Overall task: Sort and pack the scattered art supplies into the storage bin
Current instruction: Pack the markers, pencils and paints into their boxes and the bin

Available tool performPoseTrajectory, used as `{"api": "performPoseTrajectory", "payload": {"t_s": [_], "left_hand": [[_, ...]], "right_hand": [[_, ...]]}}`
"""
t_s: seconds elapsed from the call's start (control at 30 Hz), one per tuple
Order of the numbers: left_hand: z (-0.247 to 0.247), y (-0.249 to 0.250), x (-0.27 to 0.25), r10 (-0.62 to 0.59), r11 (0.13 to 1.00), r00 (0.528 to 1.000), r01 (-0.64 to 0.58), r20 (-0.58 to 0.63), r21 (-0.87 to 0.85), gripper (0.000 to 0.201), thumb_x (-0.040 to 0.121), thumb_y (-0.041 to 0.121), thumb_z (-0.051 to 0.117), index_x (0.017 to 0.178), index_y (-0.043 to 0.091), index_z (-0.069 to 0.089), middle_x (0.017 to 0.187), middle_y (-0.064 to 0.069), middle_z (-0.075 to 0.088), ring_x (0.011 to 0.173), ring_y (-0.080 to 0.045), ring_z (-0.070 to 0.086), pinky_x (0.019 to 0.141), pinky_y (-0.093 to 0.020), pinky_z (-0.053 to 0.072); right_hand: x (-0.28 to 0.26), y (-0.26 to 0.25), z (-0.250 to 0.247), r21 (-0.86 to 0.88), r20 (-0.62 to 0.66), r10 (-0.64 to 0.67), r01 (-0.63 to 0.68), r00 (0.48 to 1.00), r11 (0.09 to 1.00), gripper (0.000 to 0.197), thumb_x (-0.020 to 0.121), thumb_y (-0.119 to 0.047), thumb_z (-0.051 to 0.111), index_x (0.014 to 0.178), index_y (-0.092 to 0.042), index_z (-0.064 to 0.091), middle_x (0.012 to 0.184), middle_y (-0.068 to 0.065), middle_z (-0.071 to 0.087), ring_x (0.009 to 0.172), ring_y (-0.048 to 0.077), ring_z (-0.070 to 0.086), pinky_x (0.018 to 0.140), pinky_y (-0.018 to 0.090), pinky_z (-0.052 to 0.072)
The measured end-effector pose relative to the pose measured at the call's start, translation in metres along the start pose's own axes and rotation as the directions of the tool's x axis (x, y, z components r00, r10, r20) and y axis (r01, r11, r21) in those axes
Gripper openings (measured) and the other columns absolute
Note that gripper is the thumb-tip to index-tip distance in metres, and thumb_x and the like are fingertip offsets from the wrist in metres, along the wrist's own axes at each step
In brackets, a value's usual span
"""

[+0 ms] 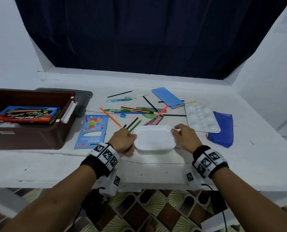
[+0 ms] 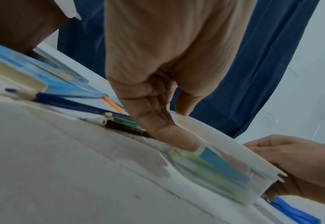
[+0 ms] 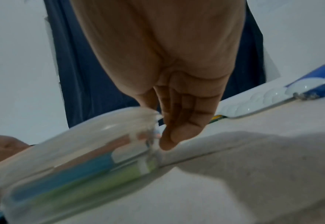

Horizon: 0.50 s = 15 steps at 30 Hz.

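— Gripping of the lidded plastic container (image 1: 154, 139) is seen at both ends: the left hand (image 1: 122, 141) is curled round one short side, the right hand (image 1: 183, 137) round the other, fingers (image 3: 174, 136) tucked at its edge. It is still set on the bench (image 1: 55, 166), near the front.

— And where is it to be taken?

— To the brown storage bin (image 1: 30, 131), well apart at the left, where a flat box is already laid.

— What could be spoiled?

— The lid might be popped off if the walls are squeezed, and the coloured sticks inside spilled. Loose pencils (image 1: 134, 124) lying against the left side could be dragged or swept off as it is lifted.
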<state>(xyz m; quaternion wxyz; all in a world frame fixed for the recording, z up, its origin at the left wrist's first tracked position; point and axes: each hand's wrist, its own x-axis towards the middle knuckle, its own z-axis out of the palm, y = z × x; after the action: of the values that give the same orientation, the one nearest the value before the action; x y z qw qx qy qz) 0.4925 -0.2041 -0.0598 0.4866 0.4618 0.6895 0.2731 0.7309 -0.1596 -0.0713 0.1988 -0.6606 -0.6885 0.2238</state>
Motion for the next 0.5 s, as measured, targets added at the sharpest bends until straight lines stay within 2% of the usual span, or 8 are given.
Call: {"api": "performPoseTrajectory", "payload": {"t_s": [0.03, 0.1, 0.2, 0.27, 0.37, 0.5], "left_hand": [[0.003, -0.003, -0.002, 0.007, 1.0, 1.0, -0.007, -0.001, 0.017, 0.03, 0.101, 0.025, 0.05, 0.09, -0.001, 0.058, 0.076, -0.024, 0.07, 0.055, -0.028, 0.064, 0.054, -0.034, 0.06], [0.006, -0.009, -0.005, 0.021, 1.0, 1.0, -0.02, -0.009, 0.013, 0.028, 0.102, 0.026, 0.045, 0.087, 0.004, 0.054, 0.073, -0.022, 0.068, 0.054, -0.027, 0.063, 0.05, -0.031, 0.057], [0.006, -0.021, -0.009, 0.062, 0.997, 0.998, -0.06, -0.024, 0.046, 0.026, 0.102, 0.025, 0.042, 0.086, 0.006, 0.05, 0.063, -0.014, 0.064, 0.048, -0.024, 0.06, 0.042, -0.025, 0.049], [0.006, -0.027, -0.014, 0.082, 0.995, 0.996, -0.081, -0.016, 0.061, 0.026, 0.103, 0.025, 0.042, 0.091, 0.004, 0.051, 0.06, -0.012, 0.063, 0.046, -0.021, 0.06, 0.042, -0.025, 0.048], [0.008, -0.03, -0.02, 0.098, 0.994, 0.995, -0.097, -0.01, 0.055, 0.029, 0.103, 0.024, 0.042, 0.096, -0.002, 0.054, 0.061, -0.014, 0.064, 0.043, -0.018, 0.06, 0.042, -0.025, 0.05], [0.013, -0.029, -0.024, 0.105, 0.994, 0.993, -0.104, -0.045, 0.028, 0.026, 0.102, 0.022, 0.044, 0.088, 0.002, 0.054, 0.057, -0.013, 0.061, 0.038, -0.016, 0.057, 0.039, -0.024, 0.047]], "right_hand": [[0.002, -0.002, 0.003, 0.008, 0.029, 0.023, -0.023, 0.999, 1.0, 0.031, 0.099, -0.031, 0.049, 0.108, -0.005, 0.065, 0.107, 0.014, 0.068, 0.097, 0.032, 0.062, 0.088, 0.041, 0.051], [-0.002, -0.008, 0.008, 0.003, 0.029, 0.013, -0.013, 1.0, 1.0, 0.033, 0.099, -0.027, 0.046, 0.089, 0.0, 0.063, 0.094, 0.018, 0.068, 0.088, 0.035, 0.063, 0.079, 0.042, 0.052], [-0.016, -0.009, 0.006, 0.093, 0.047, 0.043, -0.048, 0.998, 0.995, 0.033, 0.095, -0.021, 0.049, 0.066, -0.006, 0.049, 0.065, 0.011, 0.061, 0.061, 0.028, 0.064, 0.059, 0.034, 0.053], [-0.027, -0.002, 0.006, 0.221, 0.092, 0.086, -0.105, 0.992, 0.97, 0.029, 0.092, -0.016, 0.053, 0.065, -0.008, 0.046, 0.054, 0.008, 0.054, 0.044, 0.02, 0.056, 0.046, 0.026, 0.047], [-0.04, 0.008, 0.009, 0.444, 0.145, 0.112, -0.166, 0.983, 0.881, 0.025, 0.093, -0.013, 0.056, 0.07, -0.006, 0.049, 0.056, 0.013, 0.048, 0.047, 0.023, 0.052, 0.05, 0.032, 0.05], [-0.043, 0.009, 0.013, 0.507, 0.117, 0.153, -0.192, 0.981, 0.84, 0.023, 0.093, -0.009, 0.056, 0.071, -0.005, 0.048, 0.058, 0.01, 0.05, 0.047, 0.022, 0.052, 0.045, 0.027, 0.048]]}}
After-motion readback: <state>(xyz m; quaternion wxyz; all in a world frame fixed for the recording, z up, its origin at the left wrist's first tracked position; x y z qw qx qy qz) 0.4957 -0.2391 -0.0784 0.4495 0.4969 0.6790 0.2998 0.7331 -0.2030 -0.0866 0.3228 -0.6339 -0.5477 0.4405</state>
